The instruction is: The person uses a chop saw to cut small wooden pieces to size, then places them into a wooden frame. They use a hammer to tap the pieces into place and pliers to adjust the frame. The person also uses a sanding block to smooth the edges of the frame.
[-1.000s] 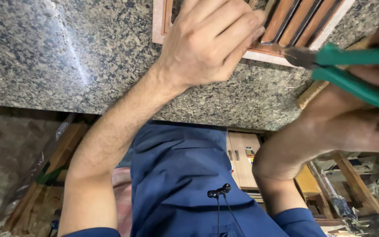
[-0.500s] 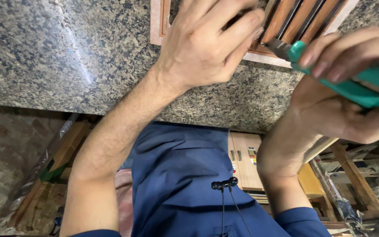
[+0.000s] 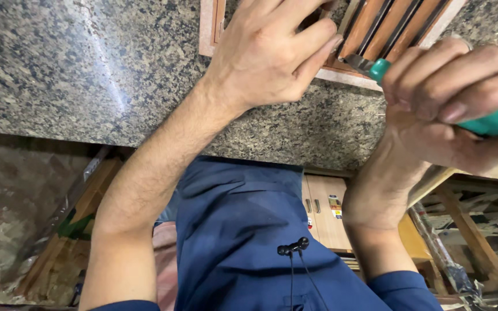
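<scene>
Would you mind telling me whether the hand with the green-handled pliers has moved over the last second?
Yes: the right hand with the green-handled pliers moved up and leftward toward the wooden frame.

1. A single head-worn camera looks steeply down, past the wearer's blue shirt (image 3: 243,242), onto a speckled granite counter (image 3: 87,63).
2. The counter fills the top of the frame and the wearer's torso the bottom, so the scene reads upside down.
3. The view is close: the left hand (image 3: 266,55) and right hand (image 3: 451,109) loom large, both cropped by the frame's edges.
4. Below the counter's edge, the floor (image 3: 7,196) and a wooden frame (image 3: 474,230) lie farther off.
5. There is no second view to share any part of the scene.
</scene>
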